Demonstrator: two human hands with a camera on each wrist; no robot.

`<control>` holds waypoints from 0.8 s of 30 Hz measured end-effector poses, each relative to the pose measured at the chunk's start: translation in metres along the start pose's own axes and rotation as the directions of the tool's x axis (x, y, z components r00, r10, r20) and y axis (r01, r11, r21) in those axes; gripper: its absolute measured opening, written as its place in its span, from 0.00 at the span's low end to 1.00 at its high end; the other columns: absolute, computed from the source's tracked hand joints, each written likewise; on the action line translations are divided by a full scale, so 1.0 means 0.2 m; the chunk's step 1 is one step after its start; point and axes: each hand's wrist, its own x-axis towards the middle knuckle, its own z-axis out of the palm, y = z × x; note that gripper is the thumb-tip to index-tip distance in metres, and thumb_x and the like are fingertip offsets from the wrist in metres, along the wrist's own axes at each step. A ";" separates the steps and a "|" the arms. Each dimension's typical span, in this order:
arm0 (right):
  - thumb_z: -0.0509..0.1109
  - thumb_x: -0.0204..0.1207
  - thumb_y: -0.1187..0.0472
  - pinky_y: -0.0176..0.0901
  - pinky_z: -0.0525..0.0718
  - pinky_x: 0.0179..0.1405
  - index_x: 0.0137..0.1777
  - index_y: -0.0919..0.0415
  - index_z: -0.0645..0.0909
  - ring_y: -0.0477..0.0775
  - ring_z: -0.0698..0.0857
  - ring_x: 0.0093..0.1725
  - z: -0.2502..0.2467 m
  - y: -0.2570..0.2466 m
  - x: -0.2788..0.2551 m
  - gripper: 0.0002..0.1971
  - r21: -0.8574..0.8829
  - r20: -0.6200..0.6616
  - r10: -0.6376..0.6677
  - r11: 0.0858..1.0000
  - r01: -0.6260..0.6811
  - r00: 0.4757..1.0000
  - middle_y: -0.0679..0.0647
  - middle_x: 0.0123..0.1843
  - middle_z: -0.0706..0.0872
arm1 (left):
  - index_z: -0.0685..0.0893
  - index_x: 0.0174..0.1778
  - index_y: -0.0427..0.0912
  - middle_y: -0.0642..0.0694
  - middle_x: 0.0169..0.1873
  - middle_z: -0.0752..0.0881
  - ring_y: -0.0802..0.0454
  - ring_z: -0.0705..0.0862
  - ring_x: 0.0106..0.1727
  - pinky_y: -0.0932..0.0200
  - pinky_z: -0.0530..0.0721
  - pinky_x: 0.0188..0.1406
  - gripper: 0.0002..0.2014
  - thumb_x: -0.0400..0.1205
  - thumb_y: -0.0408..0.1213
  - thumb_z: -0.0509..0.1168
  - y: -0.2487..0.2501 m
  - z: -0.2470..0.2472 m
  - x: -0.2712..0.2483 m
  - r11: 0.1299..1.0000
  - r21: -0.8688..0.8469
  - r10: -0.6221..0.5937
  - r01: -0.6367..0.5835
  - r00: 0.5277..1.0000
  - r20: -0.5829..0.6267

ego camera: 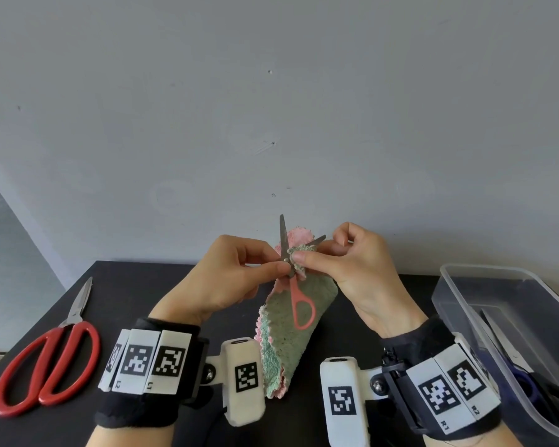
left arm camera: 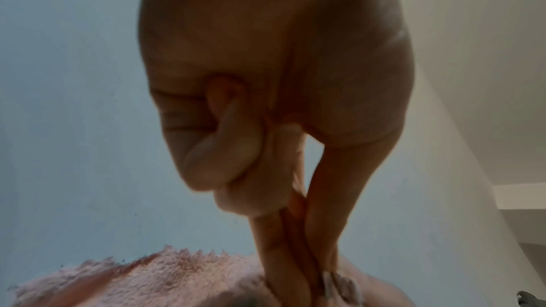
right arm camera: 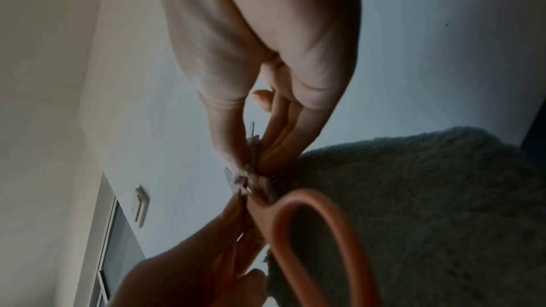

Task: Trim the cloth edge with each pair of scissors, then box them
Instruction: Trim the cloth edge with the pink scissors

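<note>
Both hands are raised over the black table [ego camera: 142, 285]. A green and pink cloth [ego camera: 284, 337] hangs between them. The small pink-handled scissors [ego camera: 300, 312] point up with blades apart, and the cloth edge sits between the blades. My left hand [ego camera: 279, 266] pinches the scissors near the pivot with thumb and forefinger; the other fingers curl in. My right hand [ego camera: 304, 258] pinches the cloth edge beside the blades. In the right wrist view the handle loop [right arm camera: 310, 242] hangs against the green cloth [right arm camera: 413, 207]. The left wrist view shows the pink cloth [left arm camera: 162, 274] below my pinching fingers [left arm camera: 280, 265].
Large red-handled scissors [ego camera: 46, 359] lie shut on the table at the left. A clear plastic box [ego camera: 459, 304] stands at the right edge with dark-handled scissors [ego camera: 523, 379] inside. A grey wall rises right behind the table.
</note>
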 end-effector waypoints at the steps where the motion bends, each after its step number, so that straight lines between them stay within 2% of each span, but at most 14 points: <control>1: 0.80 0.65 0.75 0.49 0.82 0.45 0.35 0.57 0.61 0.44 0.82 0.24 0.00 0.00 0.00 0.27 0.014 -0.009 -0.002 1.000 0.002 1.000 0.44 0.17 0.77 | 0.88 0.33 0.40 0.54 0.13 0.77 0.56 0.63 0.17 0.68 0.61 0.15 0.08 0.79 0.31 0.70 0.00 0.00 0.00 1.000 0.005 0.003 -0.003 1.000 -0.001; 4: 0.80 0.64 0.75 0.57 0.83 0.50 0.37 0.57 0.59 0.50 0.83 0.29 0.00 0.00 0.00 0.28 0.019 -0.023 -0.002 1.000 0.002 1.000 0.46 0.19 0.81 | 0.87 0.34 0.38 0.54 0.13 0.77 0.56 0.62 0.17 0.68 0.61 0.15 0.08 0.79 0.31 0.69 0.01 -0.01 -0.01 1.000 0.017 0.009 -0.009 1.000 0.002; 6: 0.79 0.64 0.75 0.59 0.83 0.51 0.38 0.56 0.59 0.53 0.85 0.31 0.00 0.00 0.00 0.28 0.026 -0.027 0.008 1.000 -0.007 1.000 0.48 0.21 0.84 | 0.86 0.34 0.37 0.55 0.13 0.79 0.56 0.63 0.17 0.68 0.61 0.15 0.08 0.80 0.31 0.68 0.01 -0.02 -0.01 1.000 0.017 0.015 -0.015 1.000 0.011; 9: 0.80 0.63 0.75 0.64 0.84 0.56 0.37 0.56 0.60 0.58 0.89 0.37 -0.02 -0.01 0.01 0.28 0.033 -0.059 0.010 0.999 -0.008 0.998 0.55 0.27 0.88 | 0.87 0.34 0.38 0.55 0.14 0.80 0.57 0.63 0.17 0.69 0.62 0.15 0.08 0.80 0.30 0.68 0.01 -0.02 -0.01 1.000 0.027 0.012 -0.012 1.000 0.008; 14: 0.80 0.63 0.73 0.64 0.84 0.58 0.37 0.56 0.62 0.61 0.90 0.41 -0.03 -0.01 0.02 0.26 0.046 -0.051 0.040 0.998 -0.038 0.998 0.61 0.34 0.91 | 0.87 0.34 0.38 0.55 0.14 0.80 0.57 0.63 0.16 0.69 0.62 0.15 0.08 0.80 0.31 0.69 0.01 0.00 0.00 1.000 -0.003 -0.001 0.001 1.000 -0.003; 19: 0.81 0.63 0.72 0.63 0.84 0.58 0.38 0.57 0.63 0.64 0.91 0.39 0.01 -0.01 0.01 0.25 -0.007 0.040 0.084 0.996 -0.084 0.996 0.64 0.34 0.91 | 0.89 0.34 0.40 0.54 0.15 0.79 0.55 0.64 0.18 0.66 0.63 0.16 0.08 0.79 0.33 0.70 0.00 0.02 0.01 1.000 -0.011 0.000 -0.001 1.000 -0.021; 24: 0.80 0.63 0.73 0.66 0.83 0.60 0.40 0.57 0.61 0.66 0.90 0.39 0.00 -0.03 0.00 0.28 0.026 -0.032 0.067 0.997 -0.067 0.997 0.65 0.32 0.90 | 0.88 0.33 0.39 0.54 0.15 0.79 0.56 0.63 0.17 0.67 0.61 0.15 0.09 0.80 0.31 0.69 0.01 0.02 0.01 0.999 -0.038 0.007 -0.007 1.000 0.006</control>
